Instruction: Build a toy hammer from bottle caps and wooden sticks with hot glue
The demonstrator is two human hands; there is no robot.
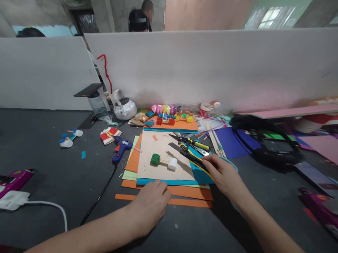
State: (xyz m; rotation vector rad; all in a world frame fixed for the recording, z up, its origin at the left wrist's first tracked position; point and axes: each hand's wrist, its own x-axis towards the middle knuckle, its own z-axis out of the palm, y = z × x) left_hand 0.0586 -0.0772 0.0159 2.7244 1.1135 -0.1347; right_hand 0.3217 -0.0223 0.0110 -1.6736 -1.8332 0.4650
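Note:
My right hand (223, 175) is closed round the black and yellow handle of a utility knife (190, 155). Its blade points up and left, over the tan sheet (147, 171) and above its shadow. My left hand (151, 200) rests at the near edge of the paper stack with its fingers curled in; the fingertips are hidden. An orange paper strip (190, 202) passes by that hand. On the tan sheet lies a small stick piece with a green end (155, 159) and a white end (172, 163). Yellow-handled pliers (197, 143) lie just beyond the knife.
A blue glue gun (121, 149) with a black cord lies left of the papers. Behind stand a whitish pot (125, 109) and a clear jar (98, 105). At right are a black headband-like object (271, 146), blue sheets (227, 141) and a purple device (323, 213). White panels (202, 68) close off the back.

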